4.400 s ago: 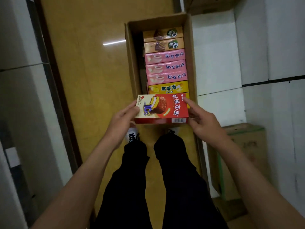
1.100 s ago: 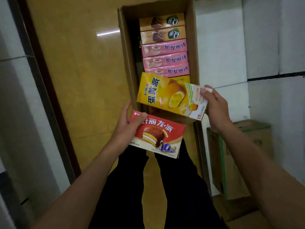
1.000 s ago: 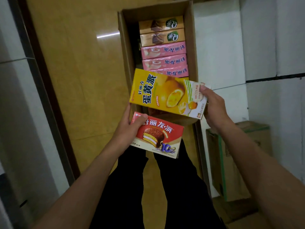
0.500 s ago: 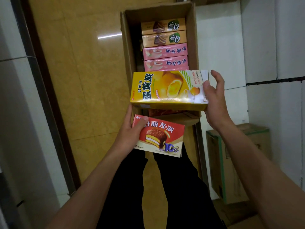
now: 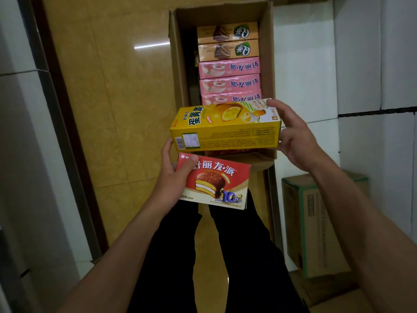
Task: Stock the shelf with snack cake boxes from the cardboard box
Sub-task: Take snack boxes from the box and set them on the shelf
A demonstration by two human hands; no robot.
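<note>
Yellow box [image 5: 225, 127] held above the near end of the cardboard box [image 5: 178, 64], pinched at its right end by the right hand [image 5: 293, 134]. Left hand [image 5: 173, 177] grips the red box [image 5: 214, 181], thumb on top, fingertips touching the yellow box's left corner. Pink and brown boxes remain packed in the carton.

Risk, as judged: the one-ended grip on the yellow box is weak; it could twist free and drop if the left fingers shift. No shelf is in view.

Versus 0.5 s ago: the yellow box has tipped so its barcode side faces up, and has come nearer the red box.
</note>
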